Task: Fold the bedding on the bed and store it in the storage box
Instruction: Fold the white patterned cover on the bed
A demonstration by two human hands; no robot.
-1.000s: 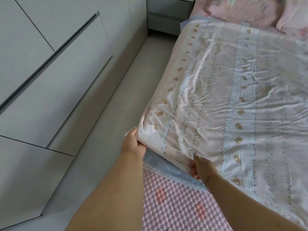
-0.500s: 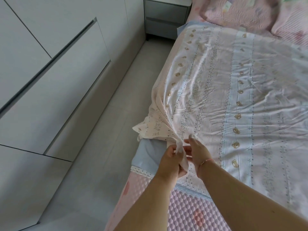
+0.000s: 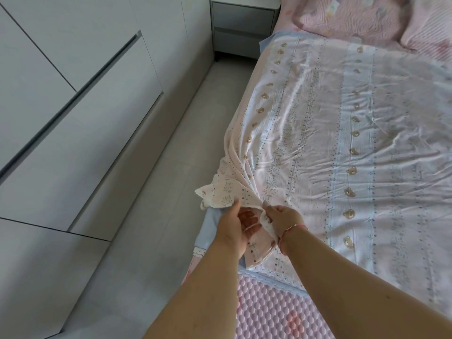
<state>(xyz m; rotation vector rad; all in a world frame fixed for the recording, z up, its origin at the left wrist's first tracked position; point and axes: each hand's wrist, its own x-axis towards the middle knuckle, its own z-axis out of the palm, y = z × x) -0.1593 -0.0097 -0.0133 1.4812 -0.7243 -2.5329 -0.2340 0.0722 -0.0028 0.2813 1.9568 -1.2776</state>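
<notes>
Bed (image 3: 281,311) unchanged; hands (image 3: 256,223) now gather more blanket (image 3: 342,143) corner.

quilt (image 3: 342,143): was pale pink, blue-striped, with tan bears
mattress pad (image 3: 274,311): was pink, honeycomb-textured
wardrobe (image 3: 73,94): was white

Both hands are working the near corner of a pink patterned quilt (image 3: 342,143) that is lying spread over the bed: the left hand (image 3: 232,228) is pinching its lace-trimmed edge, and the right hand (image 3: 281,216), wearing a pink bracelet (image 3: 294,227), is gripping a bunched fold just beside it. A pink honeycomb-textured mattress pad (image 3: 274,311) is showing below the quilt, pink pillows (image 3: 354,18) are lying at the far end, and a grey nightstand (image 3: 242,25) is standing beside the bed near white cabinets (image 3: 73,118).
</notes>
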